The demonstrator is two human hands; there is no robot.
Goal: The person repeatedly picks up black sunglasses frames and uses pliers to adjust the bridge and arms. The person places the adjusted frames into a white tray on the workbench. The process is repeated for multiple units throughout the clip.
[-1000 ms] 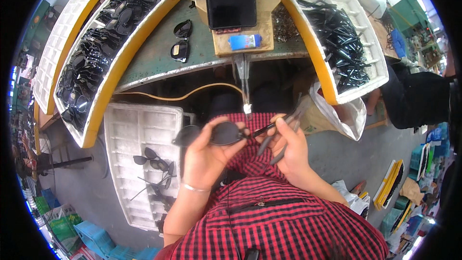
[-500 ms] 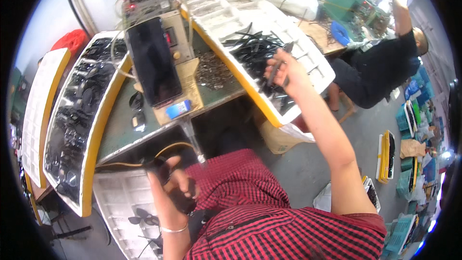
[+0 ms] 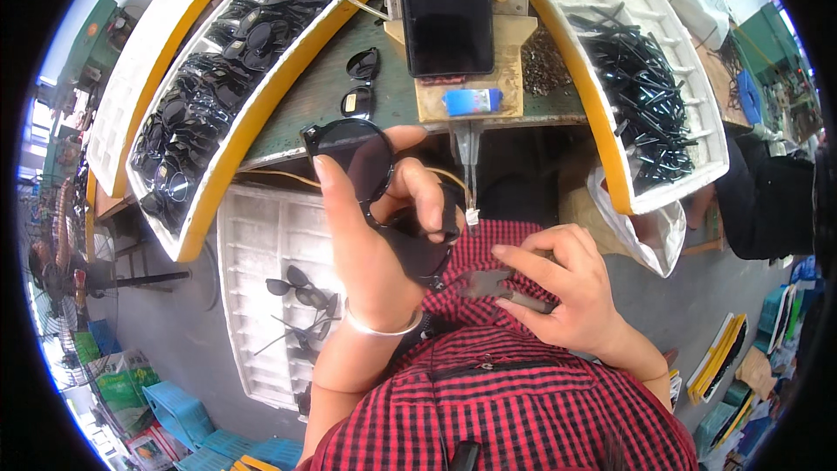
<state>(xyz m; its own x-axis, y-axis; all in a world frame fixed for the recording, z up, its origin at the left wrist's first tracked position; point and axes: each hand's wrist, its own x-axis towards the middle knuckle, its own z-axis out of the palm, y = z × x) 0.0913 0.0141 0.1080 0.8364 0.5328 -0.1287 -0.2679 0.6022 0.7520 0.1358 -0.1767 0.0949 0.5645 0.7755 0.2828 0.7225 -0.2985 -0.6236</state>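
My left hand (image 3: 375,235) holds up a black sunglasses front (image 3: 362,166) with round dark lenses, just under the green bench edge. My right hand (image 3: 562,292) is curled close to my chest and grips a thin dark temple arm (image 3: 497,283), whose tip points left at the lower lens of the frame. A thin driver tip (image 3: 471,201) hangs down from the wooden fixture between the two hands.
A dark screen (image 3: 445,4) stands on a wooden fixture (image 3: 506,87). White foam trays hold sunglasses fronts (image 3: 205,96) on the left and black temple arms (image 3: 649,96) on the right. A lower tray (image 3: 261,296) holds finished glasses (image 3: 301,292). A person in black (image 3: 772,201) sits to the right.
My right hand came back from the right-hand tray to my chest with a temple arm. My left hand raised the sunglasses front higher, toward the bench edge.
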